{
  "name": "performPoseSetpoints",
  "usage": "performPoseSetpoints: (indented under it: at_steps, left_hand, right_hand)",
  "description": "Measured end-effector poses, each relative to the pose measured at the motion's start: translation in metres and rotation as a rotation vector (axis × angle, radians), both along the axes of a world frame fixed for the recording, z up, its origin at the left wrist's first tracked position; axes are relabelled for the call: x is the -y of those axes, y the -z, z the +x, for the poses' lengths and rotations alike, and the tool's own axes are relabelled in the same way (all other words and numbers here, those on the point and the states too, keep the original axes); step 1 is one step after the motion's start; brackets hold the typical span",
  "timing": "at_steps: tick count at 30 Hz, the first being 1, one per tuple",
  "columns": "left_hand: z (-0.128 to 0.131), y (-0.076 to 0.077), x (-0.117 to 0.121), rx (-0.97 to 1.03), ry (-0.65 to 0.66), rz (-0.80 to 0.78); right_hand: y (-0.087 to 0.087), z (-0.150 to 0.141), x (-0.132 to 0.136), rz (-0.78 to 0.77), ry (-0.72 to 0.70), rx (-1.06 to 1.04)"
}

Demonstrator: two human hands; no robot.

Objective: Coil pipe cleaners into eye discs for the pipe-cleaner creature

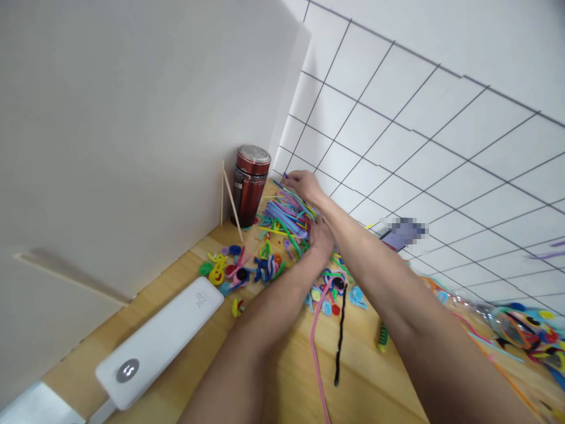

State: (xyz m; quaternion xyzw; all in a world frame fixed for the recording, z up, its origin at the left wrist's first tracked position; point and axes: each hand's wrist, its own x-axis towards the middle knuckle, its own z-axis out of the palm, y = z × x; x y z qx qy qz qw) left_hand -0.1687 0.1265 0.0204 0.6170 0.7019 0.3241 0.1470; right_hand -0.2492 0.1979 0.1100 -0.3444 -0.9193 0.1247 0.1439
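Two hands at the heap of fuzzy stems, seen from above. The right hand (pixel 302 184) reaches to the far side, its thumb and fingers nearly together on what appears to be one purple stem (pixel 286 175). The left hand (pixel 322 238) rests at the right edge of the heap, fingers bent; whether it grips anything cannot be told, its fingertips being partly hidden. The heap of fuzzy stems (pixel 286 217) lies on the tabletop (pixel 371 380) near the corner, between the red flask (pixel 251 187) and the left hand.

Handling: a single stem is best pinched near one end and drawn along its own length, since a sideways pull would probably drag tangled neighbours. Light pressure from the left hand should steady the rest without bending them.

Edges and room: the grey panel (pixel 132 118) bounds the left and the line-ruled white wall (pixel 397 147) the far side, leaving the right hand little depth. The flask and leaning wooden sticks (pixel 232 200) call for care leftward. Nearer the body, bare tabletop lies between the forearms, crossed by a pink stem (pixel 314 341) and a black stem (pixel 341 338); this offers the easiest way back.
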Motion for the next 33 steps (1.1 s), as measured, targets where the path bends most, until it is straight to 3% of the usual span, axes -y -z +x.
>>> performPoseSetpoints:
  at_steps: [4,9,11,13,19,25,29,33]
  left_hand:
    - [0.000,0.003,-0.004,-0.144,-0.026,0.010]
    - [-0.006,0.002,-0.004,-0.238,-0.028,0.020]
    - [-0.008,0.001,-0.003,-0.258,-0.041,0.022]
    - [-0.009,-0.001,-0.001,-0.274,-0.052,0.023]
    - [-0.009,-0.007,0.006,-0.307,-0.039,0.003]
    - [-0.025,-0.019,-0.006,-0.332,0.109,-0.148]
    - [-0.035,-0.020,-0.013,-0.368,0.217,-0.203]
    - [-0.027,-0.017,-0.003,-0.440,0.151,-0.174]
  right_hand:
    - [-0.061,0.008,-0.012,-0.122,-0.129,-0.520]
    - [-0.147,0.043,-0.010,-0.150,-0.155,-0.770]
    - [-0.166,0.068,-0.003,-0.150,-0.121,-0.823]
    - [-0.175,0.097,0.004,-0.160,-0.081,-0.878]
    - [-0.167,0.189,0.034,-0.231,0.070,-1.013]
    - [-0.145,0.283,0.091,-0.333,0.195,-1.049]
    - [-0.120,0.343,0.143,-0.441,0.303,-1.063]
    - [-0.079,0.392,0.188,-0.564,0.479,-0.988]
